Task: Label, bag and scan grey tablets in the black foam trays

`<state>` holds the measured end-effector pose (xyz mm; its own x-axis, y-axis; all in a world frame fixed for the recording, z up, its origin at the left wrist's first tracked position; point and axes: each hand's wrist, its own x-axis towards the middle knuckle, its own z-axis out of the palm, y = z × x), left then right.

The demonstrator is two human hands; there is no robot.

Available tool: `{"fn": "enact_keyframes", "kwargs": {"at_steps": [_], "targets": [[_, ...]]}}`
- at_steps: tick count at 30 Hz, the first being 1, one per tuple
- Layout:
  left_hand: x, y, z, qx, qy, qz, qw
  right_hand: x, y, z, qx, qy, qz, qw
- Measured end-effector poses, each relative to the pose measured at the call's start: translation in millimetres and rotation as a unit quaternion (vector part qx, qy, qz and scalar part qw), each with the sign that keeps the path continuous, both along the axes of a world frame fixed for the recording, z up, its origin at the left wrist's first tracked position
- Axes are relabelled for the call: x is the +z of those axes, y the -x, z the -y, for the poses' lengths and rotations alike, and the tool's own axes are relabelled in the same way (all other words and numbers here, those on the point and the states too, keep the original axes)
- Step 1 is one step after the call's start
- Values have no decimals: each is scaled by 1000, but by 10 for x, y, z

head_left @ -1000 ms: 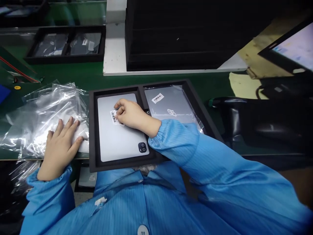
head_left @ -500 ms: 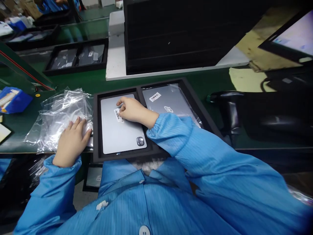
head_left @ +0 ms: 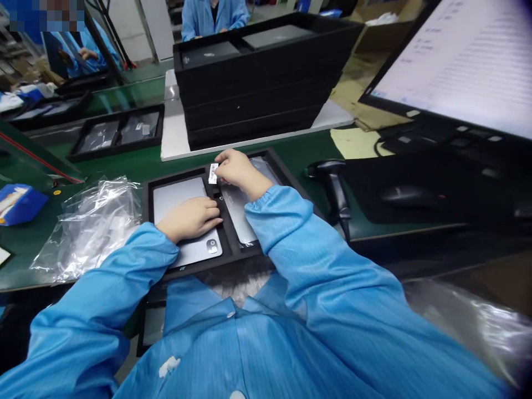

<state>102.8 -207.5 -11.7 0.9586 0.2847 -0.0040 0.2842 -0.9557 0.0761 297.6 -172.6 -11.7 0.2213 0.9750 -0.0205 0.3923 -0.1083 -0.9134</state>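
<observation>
Before me lies a black two-compartment tray holding a tablet in each side. My left hand rests palm down across the silver left tablet, fingers extended together over its right edge; the camera bump shows at the lower right corner. My right hand pinches a small white barcode label above the tray's divider. Partly under that hand and sleeve is the right tablet, in clear film.
Crumpled clear plastic bags lie at left, near a blue bin. Behind rises a stack of black trays. A barcode scanner, a mouse and a monitor are at right. A co-worker is beyond the stack.
My left hand has moved right from the plastic bags onto the left tablet. My right hand has shifted from that tablet toward the divider, with the barcode label now at its fingertips. The view has tilted up.
</observation>
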Motion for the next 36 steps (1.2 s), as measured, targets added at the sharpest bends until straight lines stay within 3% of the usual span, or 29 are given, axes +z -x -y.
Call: {"fn": "enact_keyframes", "kwargs": {"at_steps": [6,8,10,12,14,16,17,19,22,25,28,31,36], "targets": [[167,-19,19,-23,0,-1,1000,-31,-31,-20,-9,-21,33,999],[253,57,22,-22,-2,52,998,-15,1,5,-14,-34,56,998],[323,196,22,-16,-16,168,986,-5,93,60,15,-39,63,997],[354,364,27,5,-33,326,945,-13,247,144,88,-34,62,994],[347,510,40,39,-46,465,883,-39,428,235,169,-24,80,982],[329,595,57,79,-50,518,850,-71,578,306,224,-17,121,967],[325,611,66,91,-51,512,853,-84,627,329,238,-15,140,961],[331,592,76,86,-51,456,884,-96,660,345,248,-15,163,955],[346,472,75,50,-51,373,925,-54,571,306,219,-46,153,963],[278,296,68,43,-40,277,959,53,381,222,121,-99,78,985],[113,128,60,28,-32,107,993,157,155,129,14,-127,-3,992],[-37,31,43,32,-37,12,999,182,-27,52,-51,-140,-52,987],[-74,24,18,21,-42,19,999,28,-115,-26,-97,-147,-110,978]]}}
